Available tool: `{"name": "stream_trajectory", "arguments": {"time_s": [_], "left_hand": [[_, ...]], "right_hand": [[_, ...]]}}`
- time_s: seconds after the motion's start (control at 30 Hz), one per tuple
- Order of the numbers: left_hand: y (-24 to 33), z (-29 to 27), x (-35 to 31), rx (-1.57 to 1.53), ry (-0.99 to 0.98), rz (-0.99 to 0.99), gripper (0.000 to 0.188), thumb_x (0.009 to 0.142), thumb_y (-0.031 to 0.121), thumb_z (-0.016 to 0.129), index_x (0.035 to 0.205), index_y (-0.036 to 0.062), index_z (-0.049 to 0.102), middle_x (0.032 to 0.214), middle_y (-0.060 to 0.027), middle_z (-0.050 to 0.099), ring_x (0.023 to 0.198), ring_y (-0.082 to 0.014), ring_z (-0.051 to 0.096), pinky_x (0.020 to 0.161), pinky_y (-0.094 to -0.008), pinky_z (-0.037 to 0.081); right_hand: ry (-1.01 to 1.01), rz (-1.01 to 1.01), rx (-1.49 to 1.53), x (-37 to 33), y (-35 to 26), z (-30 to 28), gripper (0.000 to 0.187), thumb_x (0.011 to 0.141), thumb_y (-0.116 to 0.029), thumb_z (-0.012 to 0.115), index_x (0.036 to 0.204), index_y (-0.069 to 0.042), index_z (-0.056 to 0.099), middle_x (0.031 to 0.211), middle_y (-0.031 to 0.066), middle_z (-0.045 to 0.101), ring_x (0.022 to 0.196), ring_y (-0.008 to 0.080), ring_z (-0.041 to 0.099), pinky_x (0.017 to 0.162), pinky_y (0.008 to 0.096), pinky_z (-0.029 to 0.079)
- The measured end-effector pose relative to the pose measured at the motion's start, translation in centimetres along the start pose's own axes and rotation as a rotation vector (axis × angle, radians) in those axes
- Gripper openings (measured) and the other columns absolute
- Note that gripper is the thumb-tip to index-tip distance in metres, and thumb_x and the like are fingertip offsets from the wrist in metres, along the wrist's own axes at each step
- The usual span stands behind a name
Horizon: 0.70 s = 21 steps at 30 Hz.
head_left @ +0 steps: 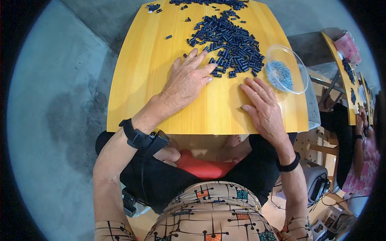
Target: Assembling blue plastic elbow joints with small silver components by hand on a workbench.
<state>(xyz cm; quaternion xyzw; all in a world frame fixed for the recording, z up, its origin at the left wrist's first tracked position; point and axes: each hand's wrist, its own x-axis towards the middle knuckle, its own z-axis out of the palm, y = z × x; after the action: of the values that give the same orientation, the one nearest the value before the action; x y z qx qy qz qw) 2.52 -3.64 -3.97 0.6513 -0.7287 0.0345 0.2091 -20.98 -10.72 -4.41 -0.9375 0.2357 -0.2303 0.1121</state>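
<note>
Across the yellow table [144, 80] spreads a heap of small dark cylindrical pieces [231, 42], each like a short tube. My left hand [187, 76] lies with fingers spread at the heap's near left edge, its fingertips beside a few loose pieces. On the near right side, my right hand [263, 102] rests palm down, fingers stretched toward the heap and thumb apart. Nothing shows in either hand. Close to the right fingertips stands a clear round plastic tub [299, 80] holding small light-blue pieces [280, 75] that are too small to name.
More dark pieces [209, 2] lie along the far edge, with a small cluster [152, 7] at the far left. A grey wall [52, 80] rises at left. At right, another person's hand [361, 118] is at a second table [341, 72] with a pink container [348, 48].
</note>
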Motion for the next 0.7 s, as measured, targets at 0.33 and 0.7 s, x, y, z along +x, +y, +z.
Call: {"name": "stream_trajectory", "arguments": {"time_s": [0.33, 0.7], "left_hand": [[-1.5, -2.9, -1.5, -0.167, -0.033, -0.123, 0.035, 0.081, 0.011, 0.055, 0.116, 0.0048, 0.056, 0.130, -0.0200, 0.044, 0.122, -0.0337, 0.039, 0.100, -0.0385, 0.032], [-6.6, -4.5, 2.1, -0.159, -0.079, -0.104, 0.036, 0.078, 0.010, 0.059, 0.113, 0.0036, 0.057, 0.122, -0.0189, 0.052, 0.111, -0.0321, 0.051, 0.093, -0.0357, 0.041]], "right_hand": [[-0.026, 0.030, 0.030, 0.2, 0.1, -0.5, 0.049, 0.071, -0.020, 0.066, 0.116, -0.005, 0.053, 0.124, 0.0126, 0.049, 0.117, 0.0341, 0.041, 0.098, 0.0440, 0.033], [-0.071, 0.057, 0.032, 0.8, 0.3, -0.5, 0.051, 0.070, -0.020, 0.066, 0.117, -0.006, 0.053, 0.126, 0.0116, 0.046, 0.118, 0.0335, 0.040, 0.098, 0.0450, 0.032]]}}
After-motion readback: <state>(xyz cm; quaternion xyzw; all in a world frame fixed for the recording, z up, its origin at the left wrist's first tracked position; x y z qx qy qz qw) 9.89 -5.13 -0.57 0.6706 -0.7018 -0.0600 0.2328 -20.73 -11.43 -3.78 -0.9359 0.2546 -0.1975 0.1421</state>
